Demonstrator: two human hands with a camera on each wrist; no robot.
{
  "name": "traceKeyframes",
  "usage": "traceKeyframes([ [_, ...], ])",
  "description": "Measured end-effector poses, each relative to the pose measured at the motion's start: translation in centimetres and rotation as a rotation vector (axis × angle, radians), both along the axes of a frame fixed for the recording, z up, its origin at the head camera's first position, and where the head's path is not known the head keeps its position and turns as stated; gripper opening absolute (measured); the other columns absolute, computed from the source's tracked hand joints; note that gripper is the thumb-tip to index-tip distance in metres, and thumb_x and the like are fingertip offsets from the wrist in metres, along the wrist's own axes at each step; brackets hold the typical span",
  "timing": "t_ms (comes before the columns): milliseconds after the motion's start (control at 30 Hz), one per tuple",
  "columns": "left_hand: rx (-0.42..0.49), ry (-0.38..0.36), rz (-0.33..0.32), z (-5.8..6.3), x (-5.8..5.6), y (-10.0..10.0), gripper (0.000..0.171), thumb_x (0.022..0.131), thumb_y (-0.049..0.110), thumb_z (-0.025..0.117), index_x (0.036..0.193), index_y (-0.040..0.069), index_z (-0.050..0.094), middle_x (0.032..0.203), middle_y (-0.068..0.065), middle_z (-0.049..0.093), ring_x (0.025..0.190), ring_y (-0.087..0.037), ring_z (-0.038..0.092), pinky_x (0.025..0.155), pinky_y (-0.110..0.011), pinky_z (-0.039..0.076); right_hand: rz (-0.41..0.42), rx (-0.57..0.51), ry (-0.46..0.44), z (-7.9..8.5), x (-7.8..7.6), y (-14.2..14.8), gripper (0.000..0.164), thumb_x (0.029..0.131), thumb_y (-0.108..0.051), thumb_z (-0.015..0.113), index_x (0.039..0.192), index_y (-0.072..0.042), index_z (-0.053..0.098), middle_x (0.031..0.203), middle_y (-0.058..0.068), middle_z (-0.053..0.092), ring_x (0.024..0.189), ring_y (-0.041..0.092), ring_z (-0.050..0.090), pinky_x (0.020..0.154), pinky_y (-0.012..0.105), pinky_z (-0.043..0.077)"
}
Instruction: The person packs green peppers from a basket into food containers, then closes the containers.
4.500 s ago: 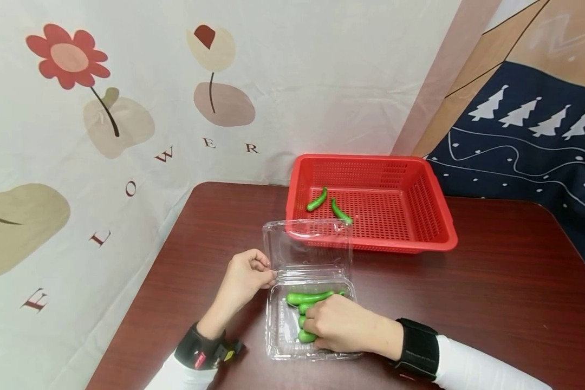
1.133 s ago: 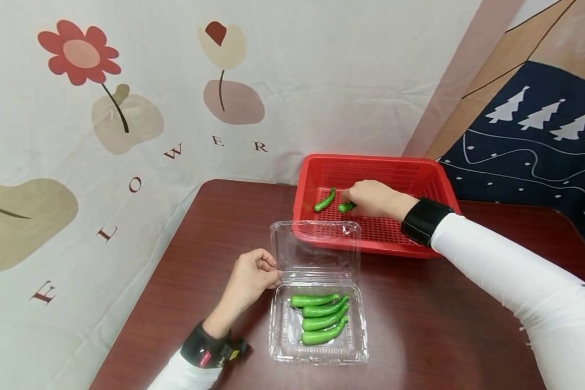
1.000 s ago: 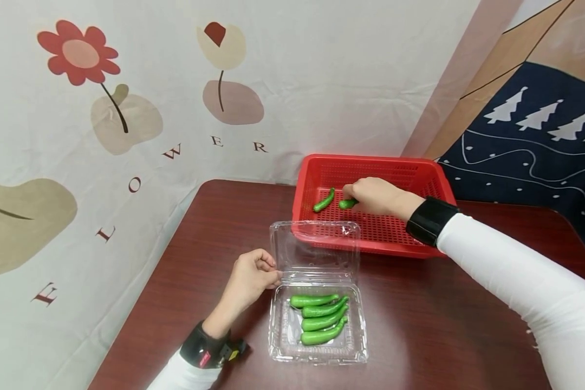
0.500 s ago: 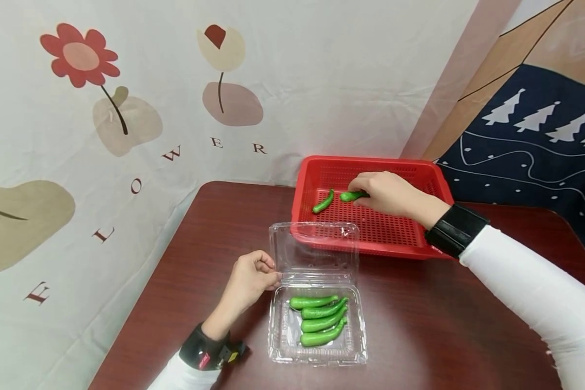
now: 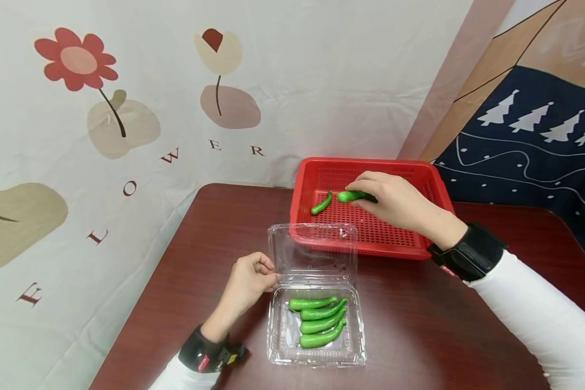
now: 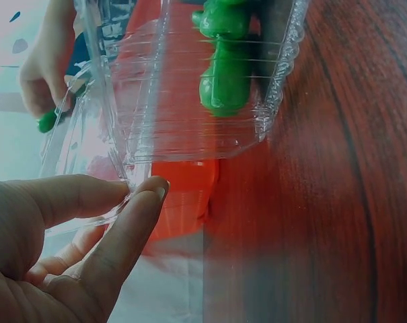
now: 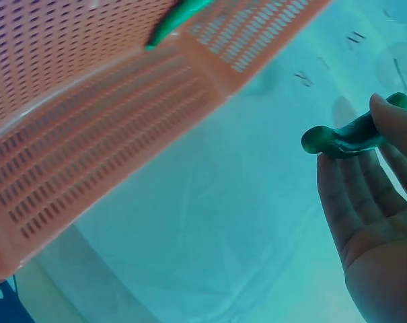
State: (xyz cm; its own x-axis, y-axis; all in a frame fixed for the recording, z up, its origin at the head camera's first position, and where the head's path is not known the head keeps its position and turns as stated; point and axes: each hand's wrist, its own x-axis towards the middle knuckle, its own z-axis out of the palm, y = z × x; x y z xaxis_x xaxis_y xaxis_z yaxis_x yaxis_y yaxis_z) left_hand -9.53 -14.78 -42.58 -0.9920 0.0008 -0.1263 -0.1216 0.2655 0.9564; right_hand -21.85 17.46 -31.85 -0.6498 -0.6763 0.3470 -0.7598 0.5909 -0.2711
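My right hand [image 5: 395, 200] pinches a green chili pepper [image 5: 349, 196] between thumb and fingers, above the red plastic basket [image 5: 365, 161]. In the right wrist view the held pepper [image 7: 348, 141] lies across the fingertips. Another green pepper [image 5: 321, 203] rests on the basket's floor, at the left. A clear plastic clamshell box [image 5: 356, 346] stands in front with its lid [image 5: 312, 254] raised. Several green peppers [image 5: 318, 326] lie side by side in its base. With thumb and finger, my left hand [image 5: 247, 279] pinches the box's left edge near the hinge, seen closely in the left wrist view.
Everything stands on a dark reddish-brown table [image 5: 419, 319]. The raised lid overlaps the basket's front rim in the head view. Behind the table hangs a pale cloth [image 5: 322, 81] printed with flowers, and a dark blue one [image 5: 541, 162] with trees is at right.
After leaving the box's peppers, my right hand has reached into the basket, taken hold of a pepper and lifted it. The left hand keeps its pinch on the box.
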Motion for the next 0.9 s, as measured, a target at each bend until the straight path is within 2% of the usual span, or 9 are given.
traceKeyframes([
  [433,0.01,-0.006,-0.001,0.0,0.1,0.0,0.019,0.079,-0.017,0.076,0.088,-0.006,0.062,0.069,-0.01,0.066,0.063,-0.019,0.071,0.058,-0.032,0.066,0.108,-0.139,0.064,-0.8,3.4,-0.6,0.037,0.079,-0.006,0.091,0.111,-0.012,0.075,0.104,-0.002,0.073,0.096,0.013,0.065,0.084,0.038,0.063],
  [633,0.007,-0.012,0.003,0.1,0.1,0.1,0.02,0.079,-0.016,0.076,0.088,-0.005,0.063,0.069,-0.01,0.068,0.064,-0.021,0.071,0.058,-0.033,0.066,0.132,-0.18,0.093,-1.6,5.0,-1.0,0.04,0.076,-0.006,0.093,0.112,-0.009,0.075,0.108,0.001,0.072,0.1,0.016,0.065,0.085,0.038,0.063],
  [767,0.01,-0.013,0.004,0.1,0.1,0.1,0.02,0.079,-0.016,0.077,0.088,-0.005,0.063,0.069,-0.011,0.068,0.064,-0.022,0.071,0.058,-0.033,0.066,0.16,-0.208,0.117,-2.2,6.3,-1.5,0.044,0.074,-0.004,0.094,0.113,-0.008,0.075,0.108,0.002,0.07,0.099,0.017,0.064,0.08,0.037,0.063],
  [900,0.012,-0.012,0.004,0.0,0.0,0.1,0.02,0.079,-0.016,0.077,0.088,-0.005,0.063,0.069,-0.01,0.067,0.064,-0.021,0.071,0.058,-0.033,0.066,0.198,-0.229,0.14,-3.2,7.5,-2.1,0.039,0.08,-0.008,0.091,0.115,-0.009,0.075,0.109,0.002,0.068,0.098,0.017,0.063,0.076,0.033,0.062],
])
